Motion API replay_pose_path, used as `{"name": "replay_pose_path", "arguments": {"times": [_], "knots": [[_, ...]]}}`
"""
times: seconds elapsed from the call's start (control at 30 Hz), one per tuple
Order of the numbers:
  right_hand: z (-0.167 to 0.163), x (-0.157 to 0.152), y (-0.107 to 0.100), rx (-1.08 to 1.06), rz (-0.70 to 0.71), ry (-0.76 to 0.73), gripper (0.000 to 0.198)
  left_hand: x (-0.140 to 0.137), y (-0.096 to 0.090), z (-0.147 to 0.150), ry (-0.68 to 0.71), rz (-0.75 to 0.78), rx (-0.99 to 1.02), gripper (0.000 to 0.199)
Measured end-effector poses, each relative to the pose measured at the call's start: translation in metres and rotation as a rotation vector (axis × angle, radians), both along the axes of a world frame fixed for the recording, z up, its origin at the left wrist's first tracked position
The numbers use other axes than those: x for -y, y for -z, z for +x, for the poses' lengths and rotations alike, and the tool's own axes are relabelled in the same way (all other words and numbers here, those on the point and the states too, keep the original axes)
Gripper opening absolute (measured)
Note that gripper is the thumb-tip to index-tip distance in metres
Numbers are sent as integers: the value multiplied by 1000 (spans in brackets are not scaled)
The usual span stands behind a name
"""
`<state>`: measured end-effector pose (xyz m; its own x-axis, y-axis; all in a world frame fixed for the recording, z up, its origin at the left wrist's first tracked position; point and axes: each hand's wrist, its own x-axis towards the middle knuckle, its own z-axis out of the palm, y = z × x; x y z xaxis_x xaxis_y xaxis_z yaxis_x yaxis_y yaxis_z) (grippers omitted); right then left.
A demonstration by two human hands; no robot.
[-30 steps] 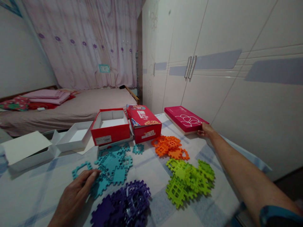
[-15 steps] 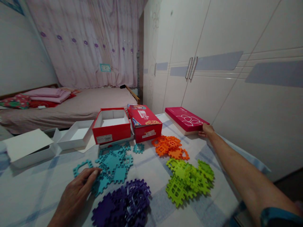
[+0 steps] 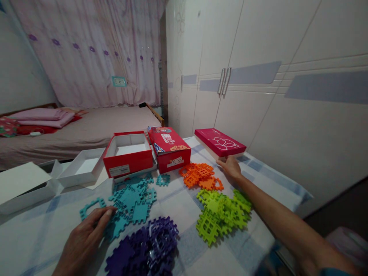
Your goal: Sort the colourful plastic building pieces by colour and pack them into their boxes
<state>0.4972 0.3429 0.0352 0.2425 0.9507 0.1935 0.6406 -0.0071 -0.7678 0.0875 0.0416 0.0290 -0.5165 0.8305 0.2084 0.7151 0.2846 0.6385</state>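
Note:
My left hand [image 3: 83, 235] rests on the cloth at the left edge of a pile of teal interlocking plastic pieces [image 3: 130, 197]. Its fingers are loosely bent, and their tips touch the pile, with no piece plainly gripped. A teal frame-shaped piece [image 3: 86, 209] lies just beyond the knuckles. My right hand [image 3: 231, 166] reaches out to the near side of a flat dark-pink box [image 3: 218, 140] with a white line drawing on its lid. Thumb and fingers are apart, touching the lower edge; some fingertips are hidden. The box lies on the table.
Purple [image 3: 143, 249], lime green [image 3: 222, 214] and orange pieces [image 3: 199, 176] lie in separate piles. Behind them stand an open red-and-white box [image 3: 128, 165], a closed red box [image 3: 174, 159] and white boxes [image 3: 24, 184]. A wardrobe [image 3: 258, 111] borders the right side.
My right hand has moved left from the dark-pink box's right corner to the near side. The view has turned slightly right. My left hand stays beside the teal pieces.

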Motion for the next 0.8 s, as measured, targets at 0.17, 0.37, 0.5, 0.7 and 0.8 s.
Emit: {"name": "replay_pose_path", "arguments": {"times": [0.17, 0.37, 0.5, 0.7, 0.8], "knots": [[13, -11, -1, 245, -40, 105, 34, 0, -3, 3, 32, 22, -11, 44], [5, -6, -2, 399, -92, 114, 57, -1, 1, -1, 22, -1, -19, 42], [-2, -6, -5, 465, -136, 151, 61, -2, 2, -1, 31, 22, -16, 39], [1, -11, -3, 458, -118, 179, 53, 0, 1, 2, 30, 40, -6, 38], [7, -9, -4, 480, -109, 129, 47, 0, 4, 0, 26, 44, 8, 38]]}}
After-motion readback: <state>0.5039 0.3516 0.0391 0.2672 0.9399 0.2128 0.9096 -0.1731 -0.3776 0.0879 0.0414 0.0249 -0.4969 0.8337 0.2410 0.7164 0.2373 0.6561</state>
